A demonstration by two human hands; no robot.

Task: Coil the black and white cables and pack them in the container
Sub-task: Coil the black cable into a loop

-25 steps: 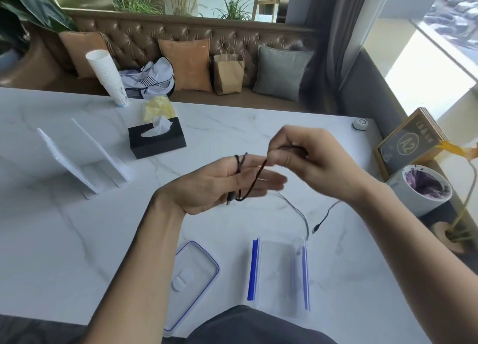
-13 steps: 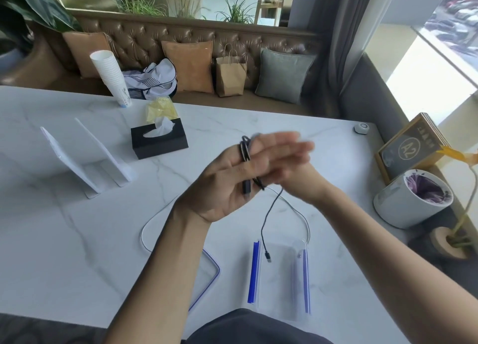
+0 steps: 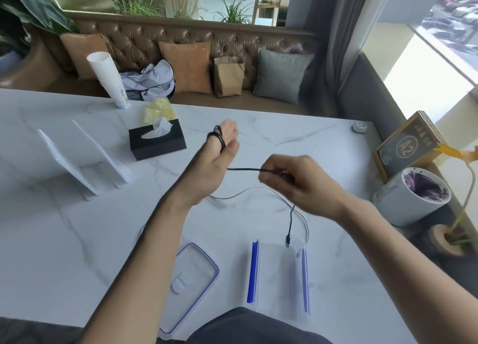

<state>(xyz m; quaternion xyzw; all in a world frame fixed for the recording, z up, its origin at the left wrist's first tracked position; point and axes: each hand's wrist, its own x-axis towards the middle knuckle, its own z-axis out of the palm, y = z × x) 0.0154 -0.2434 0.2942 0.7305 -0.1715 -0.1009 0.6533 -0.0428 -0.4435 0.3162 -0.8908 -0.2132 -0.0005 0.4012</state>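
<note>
My left hand (image 3: 216,160) is raised over the table with the black cable (image 3: 243,169) looped a few times around its fingers. My right hand (image 3: 292,180) pinches the same cable, stretched taut between both hands. The cable's loose end hangs from my right hand, and its plug dangles just above the clear container (image 3: 278,279) with blue clips. The white cable (image 3: 248,192) lies curved on the marble table below my hands, running toward the container. The clear lid (image 3: 196,273) with a blue rim lies left of the container.
A black tissue box (image 3: 157,141), two white stands (image 3: 85,160) and a stack of paper cups (image 3: 108,79) are at the back left. A grey bin (image 3: 411,196), a framed sign (image 3: 406,147) and a small white puck (image 3: 359,127) are at the right.
My right hand has swung out from behind my left hand to the right, pulling the black cable taut. The loops on my left fingers have grown and the free end is shorter.
</note>
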